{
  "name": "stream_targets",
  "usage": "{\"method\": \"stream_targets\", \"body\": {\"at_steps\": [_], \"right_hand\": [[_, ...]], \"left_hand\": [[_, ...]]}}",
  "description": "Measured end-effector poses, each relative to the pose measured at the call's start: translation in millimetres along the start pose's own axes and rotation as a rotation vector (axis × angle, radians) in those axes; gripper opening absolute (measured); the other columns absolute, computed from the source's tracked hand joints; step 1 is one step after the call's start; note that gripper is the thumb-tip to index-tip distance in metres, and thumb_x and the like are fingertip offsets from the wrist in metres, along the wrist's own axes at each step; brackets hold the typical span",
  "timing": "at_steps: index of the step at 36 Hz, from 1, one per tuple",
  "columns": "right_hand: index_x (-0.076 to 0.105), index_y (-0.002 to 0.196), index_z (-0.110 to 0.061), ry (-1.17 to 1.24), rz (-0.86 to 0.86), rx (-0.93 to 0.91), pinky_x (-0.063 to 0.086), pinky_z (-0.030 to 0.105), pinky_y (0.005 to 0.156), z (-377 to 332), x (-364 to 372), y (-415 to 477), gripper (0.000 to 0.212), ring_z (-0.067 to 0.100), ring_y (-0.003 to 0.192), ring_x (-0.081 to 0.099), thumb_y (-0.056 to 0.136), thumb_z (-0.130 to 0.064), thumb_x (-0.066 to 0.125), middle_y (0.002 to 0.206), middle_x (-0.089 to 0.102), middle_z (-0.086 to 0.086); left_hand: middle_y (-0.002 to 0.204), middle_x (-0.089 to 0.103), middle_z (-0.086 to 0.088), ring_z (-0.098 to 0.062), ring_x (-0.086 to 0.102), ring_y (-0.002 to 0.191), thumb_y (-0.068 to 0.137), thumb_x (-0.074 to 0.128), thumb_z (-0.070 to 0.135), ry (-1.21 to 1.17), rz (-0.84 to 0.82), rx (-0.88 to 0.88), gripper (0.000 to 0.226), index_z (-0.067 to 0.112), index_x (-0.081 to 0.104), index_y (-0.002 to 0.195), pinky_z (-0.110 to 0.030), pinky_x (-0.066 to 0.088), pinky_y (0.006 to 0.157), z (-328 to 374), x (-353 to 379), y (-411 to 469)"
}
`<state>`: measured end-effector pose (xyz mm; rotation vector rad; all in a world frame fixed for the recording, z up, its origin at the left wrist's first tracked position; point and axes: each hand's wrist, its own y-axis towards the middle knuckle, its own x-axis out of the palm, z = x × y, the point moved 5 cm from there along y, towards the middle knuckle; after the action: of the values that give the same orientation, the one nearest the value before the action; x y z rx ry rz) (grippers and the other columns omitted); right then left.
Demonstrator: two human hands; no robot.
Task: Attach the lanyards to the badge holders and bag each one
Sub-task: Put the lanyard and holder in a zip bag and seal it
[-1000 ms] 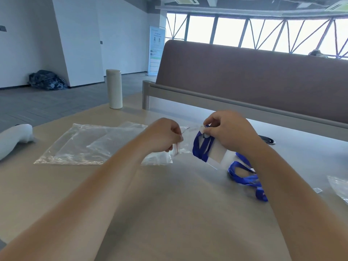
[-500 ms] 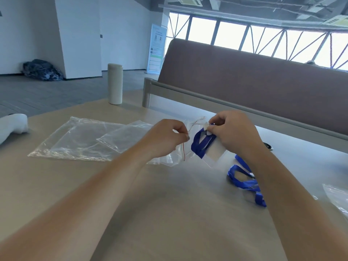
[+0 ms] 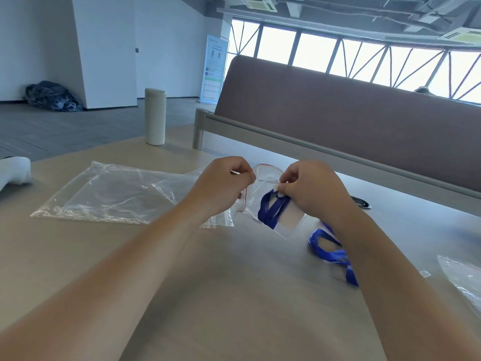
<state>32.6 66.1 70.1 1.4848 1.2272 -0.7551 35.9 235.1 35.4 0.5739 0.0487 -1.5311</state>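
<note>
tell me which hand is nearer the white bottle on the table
Left. The white bottle stands beyond and left of the left hand; the right hand is farther right, across the small bag.

The room is large and open, with white walls (image 3: 104, 48) and a grey floor (image 3: 65, 131). Behind the pale tabletop (image 3: 234, 295) stands a long brown padded partition (image 3: 338, 121) on a grey frame (image 3: 200, 131). Above it, a row of windows (image 3: 312, 53) with diagonal bars gives strong daylight. A standing banner (image 3: 214, 69) is beside the far wall, and a dark bundle (image 3: 52, 96) lies on the floor.
</note>
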Motion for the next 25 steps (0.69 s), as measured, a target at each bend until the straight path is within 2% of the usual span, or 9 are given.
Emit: {"method": "stream_targets", "body": {"at_steps": [3,7,10,13,16,21,25], "right_hand": [[0.071,0.091,-0.022,0.024,0.004,-0.021,0.035,0.019,0.056,-2.6,2.5,-0.3,0.008,0.015,0.080,0.056,0.085,-0.026,0.070,0.089,0.063,-0.006],[0.066,0.087,-0.024,0.062,0.067,-0.041,0.034,0.018,0.054,-7.1,2.7,-0.4,0.002,0.013,0.078,0.054,0.086,-0.024,0.066,0.086,0.061,-0.008],[0.062,0.088,-0.024,0.097,0.104,-0.033,0.034,0.020,0.056,-7.2,2.6,-0.5,0.004,0.013,0.079,0.053,0.086,-0.024,0.066,0.085,0.059,-0.009],[0.059,0.091,-0.024,0.135,0.124,-0.005,0.036,0.022,0.060,-5.9,2.0,-1.4,0.009,0.015,0.082,0.054,0.087,-0.025,0.067,0.090,0.061,-0.006],[0.058,0.092,-0.023,0.187,0.138,0.039,0.040,0.026,0.067,-3.5,-1.4,-2.7,0.011,0.016,0.083,0.056,0.088,-0.025,0.068,0.095,0.063,-0.003],[0.059,0.092,-0.022,0.213,0.163,0.105,0.040,0.028,0.068,3.9,-4.6,-2.8,0.010,0.017,0.082,0.058,0.089,-0.026,0.068,0.097,0.066,-0.001],[0.058,0.091,-0.022,0.204,0.154,0.099,0.040,0.025,0.066,3.9,-0.8,-2.4,0.010,0.015,0.081,0.057,0.090,-0.026,0.067,0.096,0.065,-0.002]], "left_hand": [[0.081,0.070,0.000,-0.024,0.068,0.075,0.090,0.061,0.025,0.002,-0.011,-0.006,0.013,0.020,0.068,0.080,-0.045,0.058,0.081,-1.9,1.7,0.5],[0.077,0.067,0.007,-0.016,0.067,0.070,0.091,0.062,0.024,0.046,-0.081,-0.002,0.014,0.022,0.067,0.078,-0.038,0.057,0.079,-5.7,7.8,2.1],[0.076,0.066,0.007,-0.016,0.064,0.075,0.091,0.063,0.024,0.077,-0.103,0.002,0.016,0.024,0.066,0.076,-0.032,0.052,0.075,-6.0,10.2,2.4],[0.085,0.069,0.004,-0.020,0.063,0.085,0.089,0.065,0.025,0.101,-0.118,0.014,0.011,0.023,0.070,0.080,-0.035,0.051,0.079,-6.1,12.0,2.6],[0.100,0.068,0.002,-0.020,0.062,0.094,0.090,0.065,0.025,0.134,-0.113,0.021,0.010,0.019,0.072,0.089,-0.032,0.048,0.082,-6.4,12.4,2.3],[0.099,0.072,0.000,-0.027,0.066,0.097,0.084,0.067,0.027,0.091,-0.149,-0.012,0.011,0.021,0.074,0.091,-0.047,0.053,0.094,-8.0,12.5,2.0],[0.100,0.073,0.004,-0.021,0.066,0.099,0.084,0.065,0.023,0.041,-0.178,0.003,0.011,0.022,0.075,0.088,-0.047,0.051,0.097,-7.2,14.9,3.2]]}}
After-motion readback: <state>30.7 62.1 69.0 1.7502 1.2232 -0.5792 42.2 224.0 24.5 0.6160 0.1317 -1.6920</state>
